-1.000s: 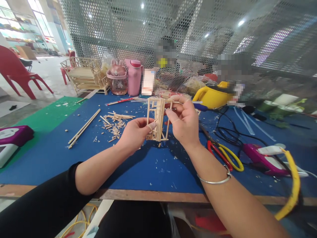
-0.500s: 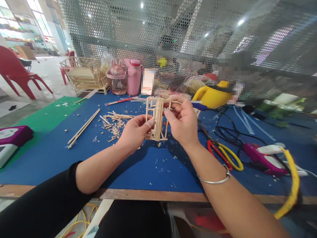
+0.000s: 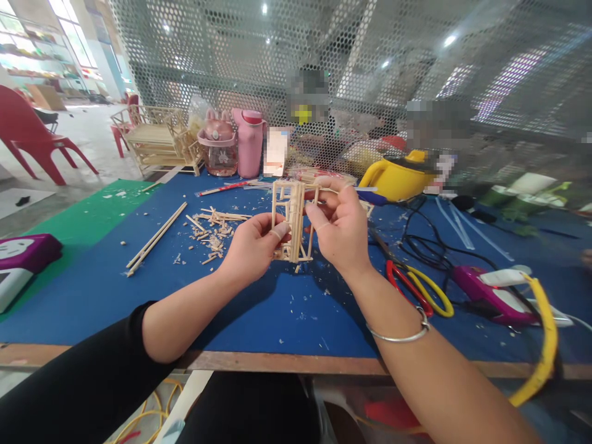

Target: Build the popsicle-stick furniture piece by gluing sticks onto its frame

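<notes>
A small frame built of thin wooden sticks [image 3: 296, 228] is held up above the blue tabletop, between my two hands. My left hand [image 3: 259, 242] pinches its left side, thumb in front and fingers behind. On the other side, my right hand [image 3: 341, 222] grips the upper right part with thumb and fingers closed. The fingertips behind the frame are partly hidden. Left of the frame, a pile of short cut stick pieces [image 3: 215, 233] lies on the table. Farther left are long thin sticks [image 3: 157, 239], side by side.
Scissors [image 3: 419, 287] with red and yellow handles lie right of my right hand, near black cables and a purple-and-white power strip [image 3: 494, 296]. A yellow pot [image 3: 398, 176], pink bottle [image 3: 250, 145] and larger stick-built model [image 3: 160, 139] stand along the back, before a perforated metal screen [image 3: 222, 55].
</notes>
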### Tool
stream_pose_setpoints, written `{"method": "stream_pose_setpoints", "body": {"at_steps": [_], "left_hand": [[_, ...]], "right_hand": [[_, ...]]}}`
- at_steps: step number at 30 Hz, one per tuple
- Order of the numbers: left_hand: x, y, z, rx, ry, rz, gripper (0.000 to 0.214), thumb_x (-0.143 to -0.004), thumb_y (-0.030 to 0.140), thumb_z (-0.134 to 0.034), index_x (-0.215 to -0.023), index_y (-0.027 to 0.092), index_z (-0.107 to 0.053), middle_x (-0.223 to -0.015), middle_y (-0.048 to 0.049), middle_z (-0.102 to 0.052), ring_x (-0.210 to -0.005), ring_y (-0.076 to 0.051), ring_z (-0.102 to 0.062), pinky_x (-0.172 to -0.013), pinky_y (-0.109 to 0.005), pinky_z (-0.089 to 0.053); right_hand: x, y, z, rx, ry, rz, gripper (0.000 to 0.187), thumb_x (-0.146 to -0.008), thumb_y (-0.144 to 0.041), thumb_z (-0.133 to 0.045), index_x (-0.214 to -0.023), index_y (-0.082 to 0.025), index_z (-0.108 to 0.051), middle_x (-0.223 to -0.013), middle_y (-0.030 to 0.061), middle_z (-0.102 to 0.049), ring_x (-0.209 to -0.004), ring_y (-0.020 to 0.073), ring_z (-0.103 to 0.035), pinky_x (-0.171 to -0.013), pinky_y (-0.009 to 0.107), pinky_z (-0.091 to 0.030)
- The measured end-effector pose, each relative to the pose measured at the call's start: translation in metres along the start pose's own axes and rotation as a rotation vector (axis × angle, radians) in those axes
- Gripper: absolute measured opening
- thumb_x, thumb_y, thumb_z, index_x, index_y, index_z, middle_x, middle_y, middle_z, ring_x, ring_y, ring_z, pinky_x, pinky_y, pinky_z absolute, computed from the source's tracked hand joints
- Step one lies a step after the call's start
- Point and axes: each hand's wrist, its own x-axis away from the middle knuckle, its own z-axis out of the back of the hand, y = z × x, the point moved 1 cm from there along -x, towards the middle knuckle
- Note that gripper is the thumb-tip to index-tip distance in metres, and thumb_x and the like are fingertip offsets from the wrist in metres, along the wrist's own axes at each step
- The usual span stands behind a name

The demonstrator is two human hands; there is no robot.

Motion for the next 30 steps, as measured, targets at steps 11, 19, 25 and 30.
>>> {"method": "stream_pose_setpoints", "body": {"at_steps": [11,19,25,30], "left_hand": [[0.0007,0.0008,-0.0008,0.011,-0.001,-0.008,0.012,-0.079,0.026,-0.059,-0.072,0.017,-0.06,-0.063,0.0008,-0.059,-0.055,-0.008,-0.05,-0.055,-0.021,-0.04],[0.0003,0.0008,-0.0012,0.037,-0.023,-0.001,0.014,-0.079,0.029,-0.061,-0.072,0.016,-0.061,-0.064,0.0001,-0.059,-0.056,-0.008,-0.05,-0.054,-0.02,-0.041],[0.0017,0.0064,-0.001,0.049,-0.003,0.018,0.013,-0.078,0.027,-0.061,-0.072,0.016,-0.061,-0.063,0.0007,-0.057,-0.056,-0.008,-0.049,-0.055,-0.02,-0.043],[0.0029,0.009,-0.0012,0.045,-0.009,0.029,0.014,-0.077,0.028,-0.062,-0.07,0.016,-0.062,-0.062,0.0,-0.057,-0.055,-0.008,-0.049,-0.053,-0.021,-0.044]], "right_hand": [[0.0018,-0.0024,0.0013,-0.006,0.007,-0.064,0.029,-0.078,-0.018,-0.055,-0.105,-0.026,-0.047,-0.094,0.001,-0.067,-0.088,0.0172,-0.065,-0.067,0.031,-0.057],[0.0036,-0.0066,0.002,-0.034,0.004,-0.083,0.029,-0.076,-0.017,-0.055,-0.104,-0.024,-0.047,-0.093,0.0015,-0.066,-0.08,0.0158,-0.065,-0.056,0.026,-0.055],[0.0036,-0.0026,0.0008,-0.075,-0.021,-0.16,0.031,-0.078,-0.019,-0.053,-0.107,-0.026,-0.043,-0.096,0.0005,-0.065,-0.075,0.0147,-0.065,-0.054,0.026,-0.056],[0.003,-0.0044,0.0006,-0.097,-0.02,-0.156,0.031,-0.075,-0.02,-0.054,-0.103,-0.026,-0.043,-0.093,0.0008,-0.064,-0.077,0.0161,-0.065,-0.056,0.029,-0.056]]}}
